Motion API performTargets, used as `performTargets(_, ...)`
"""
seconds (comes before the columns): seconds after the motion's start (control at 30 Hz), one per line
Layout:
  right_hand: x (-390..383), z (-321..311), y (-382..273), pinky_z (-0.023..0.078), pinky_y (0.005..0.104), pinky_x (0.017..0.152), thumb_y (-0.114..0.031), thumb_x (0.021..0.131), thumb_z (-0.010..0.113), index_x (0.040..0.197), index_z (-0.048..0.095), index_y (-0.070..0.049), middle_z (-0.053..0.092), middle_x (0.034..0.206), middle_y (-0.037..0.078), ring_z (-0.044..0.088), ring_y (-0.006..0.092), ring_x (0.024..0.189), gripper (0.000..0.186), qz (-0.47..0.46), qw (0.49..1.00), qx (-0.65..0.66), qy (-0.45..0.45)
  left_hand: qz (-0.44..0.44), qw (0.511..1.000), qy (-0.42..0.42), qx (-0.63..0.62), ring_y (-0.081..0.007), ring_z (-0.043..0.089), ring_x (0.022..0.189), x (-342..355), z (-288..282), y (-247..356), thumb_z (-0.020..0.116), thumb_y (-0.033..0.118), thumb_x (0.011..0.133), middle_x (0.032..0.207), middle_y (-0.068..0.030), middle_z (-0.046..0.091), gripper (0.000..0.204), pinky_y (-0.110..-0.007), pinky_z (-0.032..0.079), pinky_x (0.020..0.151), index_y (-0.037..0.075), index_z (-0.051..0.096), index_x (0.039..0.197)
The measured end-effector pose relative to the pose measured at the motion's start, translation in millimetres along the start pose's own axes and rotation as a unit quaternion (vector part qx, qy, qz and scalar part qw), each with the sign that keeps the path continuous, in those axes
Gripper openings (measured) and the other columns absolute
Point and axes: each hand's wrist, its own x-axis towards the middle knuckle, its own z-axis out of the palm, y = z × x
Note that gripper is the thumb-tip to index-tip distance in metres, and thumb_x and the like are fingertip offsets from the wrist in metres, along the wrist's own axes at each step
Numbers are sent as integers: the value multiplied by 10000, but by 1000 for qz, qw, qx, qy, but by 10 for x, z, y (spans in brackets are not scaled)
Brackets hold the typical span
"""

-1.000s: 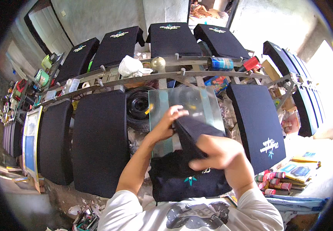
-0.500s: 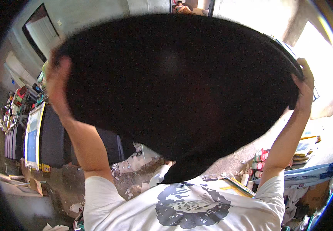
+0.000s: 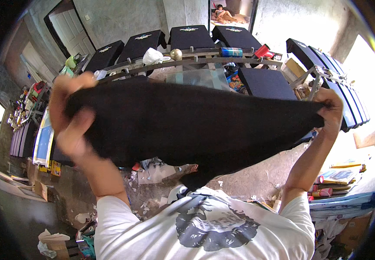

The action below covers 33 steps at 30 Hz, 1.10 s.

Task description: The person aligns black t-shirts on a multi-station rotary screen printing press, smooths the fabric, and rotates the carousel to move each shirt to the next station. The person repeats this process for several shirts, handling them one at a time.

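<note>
A wide piece of black cloth (image 3: 187,123), perhaps a shirt, is stretched between my raised hands. No neck or sleeve can be made out on it. My left hand (image 3: 61,115), blurred, is closed round its left end with the thumb in front. At the other end my right hand (image 3: 335,106) pinches a bunched corner, and the edge runs taut between the two. A loose flap droops at the lower middle, near my white printed T-shirt (image 3: 217,225). Part of the table behind is hidden by the cloth.
Several boards covered in black fabric with small prints (image 3: 191,37) line the far side of a long rail table (image 3: 183,61). A blue can (image 3: 231,52), red container (image 3: 263,51) and white bag (image 3: 152,56) stand there. Scraps litter the floor (image 3: 235,182). Beyond a doorway a person (image 3: 224,15) reclines.
The cloth has dropped and narrowed from a broad sheet to a slanting band, uncovering the table and boards. My right hand has come down slightly; both hands keep hold.
</note>
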Motion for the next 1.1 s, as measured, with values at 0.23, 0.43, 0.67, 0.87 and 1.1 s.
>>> performTargets(0.23, -144, 1112, -251, 547, 309, 677, 175, 646, 639, 844, 645, 0, 694, 814, 107, 705, 228, 766, 264, 31, 944, -23, -327, 183, 925, 91, 321, -145, 382, 693, -307, -688, 867, 655, 198, 890, 840, -79, 393, 365, -262, 341, 613, 13, 507, 1167)
performTargets(0.43, -291, 1079, 47, 529, 349, 655, -22, 634, 739, 739, 628, -29, 704, 813, 157, 665, 240, 646, 154, 0, 972, 162, -171, 127, 908, -38, 398, -169, 511, 642, -671, -497, 1021, 673, 81, 829, 830, -165, 548, 250, -256, 437, 610, 61, 593, 1065)
performTargets(0.67, -440, 781, 193, 462, 395, 674, -36, 631, 705, 725, 577, -24, 606, 652, 82, 550, 189, 560, 159, -42, 966, 214, -140, 94, 938, -30, 334, -294, 613, 810, -923, -708, 444, 708, 51, 673, 1004, -207, 660, 204, -412, 462, 756, 66, 641, 865)
performTargets(0.87, -558, 748, 124, 395, 366, 600, -340, 548, 917, 679, 605, -16, 579, 624, 70, 468, 145, 516, 468, 117, 985, 48, -114, 170, 984, 40, -30, -150, 648, 765, -1005, -802, 215, 706, 74, 647, 882, 19, 695, 225, -345, 323, 765, 151, 495, 648)
performTargets(1.1, -714, 197, 358, 398, 385, 666, -405, 449, 885, 675, 677, -5, 564, 567, 51, 519, 251, 537, 504, 36, 902, 61, -427, -73, 974, -80, 199, -183, 534, 483, -1160, -679, 276, 793, 191, 789, 632, 9, 614, 270, -335, 335, 680, 119, 560, 673)
